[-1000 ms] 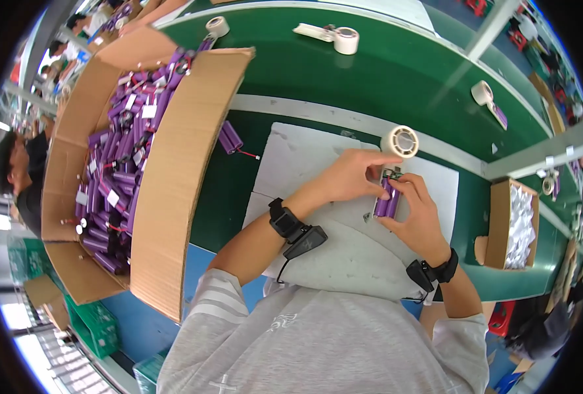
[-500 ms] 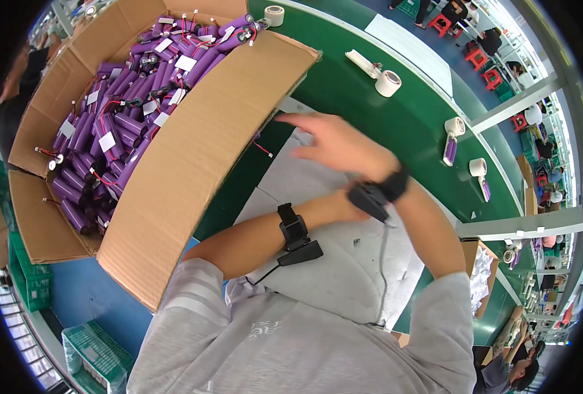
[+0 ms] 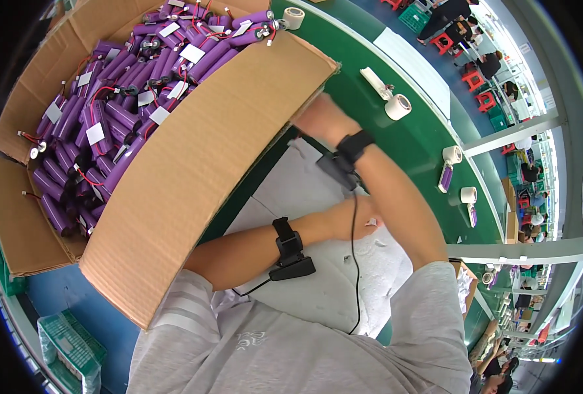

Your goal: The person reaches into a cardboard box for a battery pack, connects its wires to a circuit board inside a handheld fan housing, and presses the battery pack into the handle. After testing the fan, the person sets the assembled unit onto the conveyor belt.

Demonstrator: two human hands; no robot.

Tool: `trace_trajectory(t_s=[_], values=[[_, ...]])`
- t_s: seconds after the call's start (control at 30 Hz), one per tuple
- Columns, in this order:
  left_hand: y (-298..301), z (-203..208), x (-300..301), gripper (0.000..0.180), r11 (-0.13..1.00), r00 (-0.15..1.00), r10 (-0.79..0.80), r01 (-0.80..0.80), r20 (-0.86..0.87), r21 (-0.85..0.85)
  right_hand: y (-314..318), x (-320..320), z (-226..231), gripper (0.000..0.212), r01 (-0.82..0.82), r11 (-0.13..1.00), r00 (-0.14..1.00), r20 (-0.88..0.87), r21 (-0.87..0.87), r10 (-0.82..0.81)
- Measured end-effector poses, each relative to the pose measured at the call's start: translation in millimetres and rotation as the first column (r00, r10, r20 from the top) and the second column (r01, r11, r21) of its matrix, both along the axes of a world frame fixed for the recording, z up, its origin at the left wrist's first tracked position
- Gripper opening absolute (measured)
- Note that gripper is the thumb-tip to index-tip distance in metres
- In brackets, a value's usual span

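Note:
My right hand [image 3: 327,121] is at the upper edge of the box flap, its fingers hidden by the flap and blurred. Below it, over the pale foam sheet [image 3: 265,197], my left hand [image 3: 357,218] is closed. A small white bit shows at its fingers; what it holds cannot be made out. Purple battery packs [image 3: 121,115] with red and black wires and white labels lie heaped in the open cardboard box [image 3: 203,161] on the left. Black straps with small devices sit on both wrists.
White tape rolls [image 3: 398,106] stand along the green bench [image 3: 347,85], some beside purple packs [image 3: 445,177]. A green basket [image 3: 71,345] is at the lower left. A small box with white pieces [image 3: 462,285] stands at the right. Other people sit farther off.
My right hand has moved up and left to the flap's edge, and its fingers have gone out of sight. More of my left hand now shows. The view has shifted slightly.

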State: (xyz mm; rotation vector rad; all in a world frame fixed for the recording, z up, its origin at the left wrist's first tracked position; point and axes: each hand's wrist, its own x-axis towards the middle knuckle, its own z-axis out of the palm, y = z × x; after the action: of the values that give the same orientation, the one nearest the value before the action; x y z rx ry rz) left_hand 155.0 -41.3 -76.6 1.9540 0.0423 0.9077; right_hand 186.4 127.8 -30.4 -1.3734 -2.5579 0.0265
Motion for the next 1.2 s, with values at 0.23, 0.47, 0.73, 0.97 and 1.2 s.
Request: trace_trajectory(t_s=[0.23,0.47,0.73,0.97,1.2], values=[[5,17,-17,0.008,1.000,0.991,0.021,-0.021,-0.132,0.000,4,128,80,0.046,0.687,0.723,0.725,0.115,-0.067,-0.679],[1,20,-11,0.008,0.999,0.984,-0.044,0.038,-0.173,-0.038,-36,242,31,0.052,0.795,0.603,0.597,-0.091,-0.062,-0.797],[2,17,-12,0.020,0.956,0.982,0.095,-0.135,-0.162,-0.259,-129,202,65,0.035,0.547,0.722,0.463,-0.566,-0.423,-0.682],[24,53,-14,0.028,0.088,1.000,0.010,0.020,0.021,-0.996,-263,180,89,0.033,0.262,0.807,0.546,-0.609,-0.529,-0.576],[-3,35,-16,0.028,0.905,0.928,-0.252,0.127,-0.273,-0.406,-302,132,64,0.032,0.457,0.731,0.531,-0.505,-0.507,-0.681]])
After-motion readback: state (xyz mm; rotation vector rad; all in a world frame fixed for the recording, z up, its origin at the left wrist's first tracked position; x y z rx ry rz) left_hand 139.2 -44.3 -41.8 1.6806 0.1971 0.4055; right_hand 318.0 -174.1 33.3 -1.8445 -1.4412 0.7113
